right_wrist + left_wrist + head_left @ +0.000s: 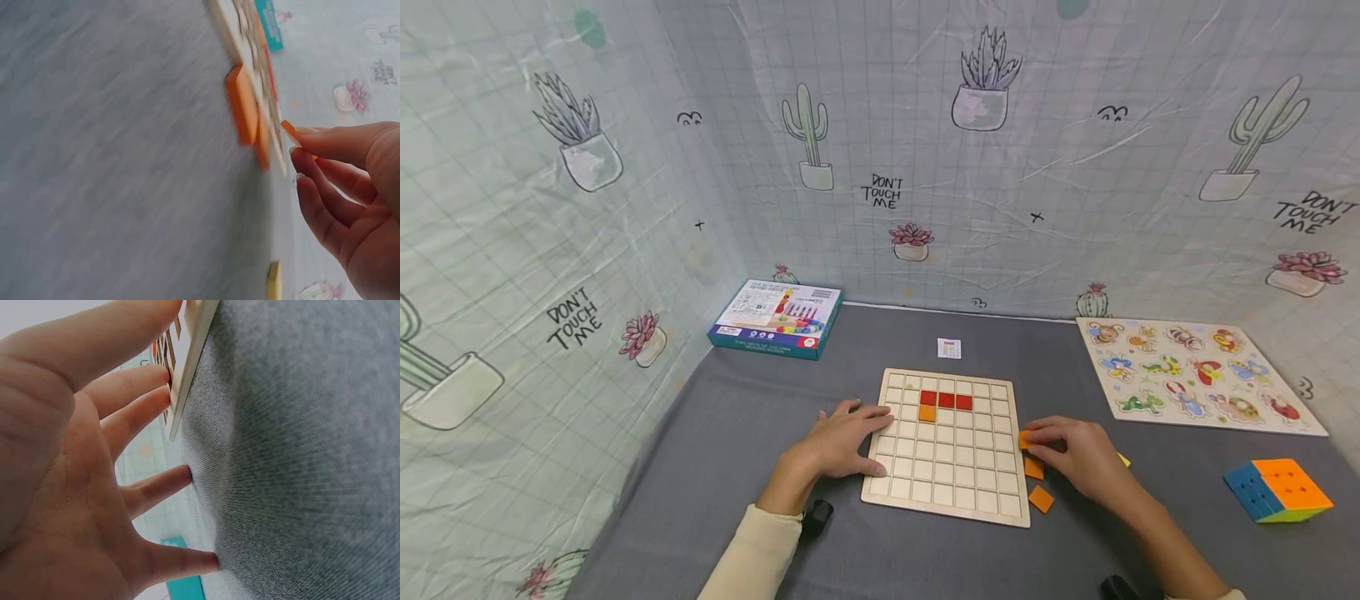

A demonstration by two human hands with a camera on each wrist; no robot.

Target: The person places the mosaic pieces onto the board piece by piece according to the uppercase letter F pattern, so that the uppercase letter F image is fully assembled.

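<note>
A pale wooden grid board (947, 467) lies flat on the dark grey cloth. On it, three red square tiles (946, 401) form a row, with one orange tile (927, 412) just below the leftmost. My left hand (838, 442) spreads its fingers at the board's left edge; thumb and two fingertips rest on the board while the other two touch the cloth in the left wrist view. At the right edge, my right hand (1078, 454) pinches an orange square tile (289, 129) between thumb and fingers. Two loose orange tiles (1041, 499) lie on the cloth beside the board.
A yellow tile (274, 281) is partly hidden behind my right hand in the head view. Farther right are a puzzle cube (1279, 490) and an insect picture board (1198, 375). A boxed toy set (778, 318) sits back left; a small printed card (949, 348) lies behind the grid board.
</note>
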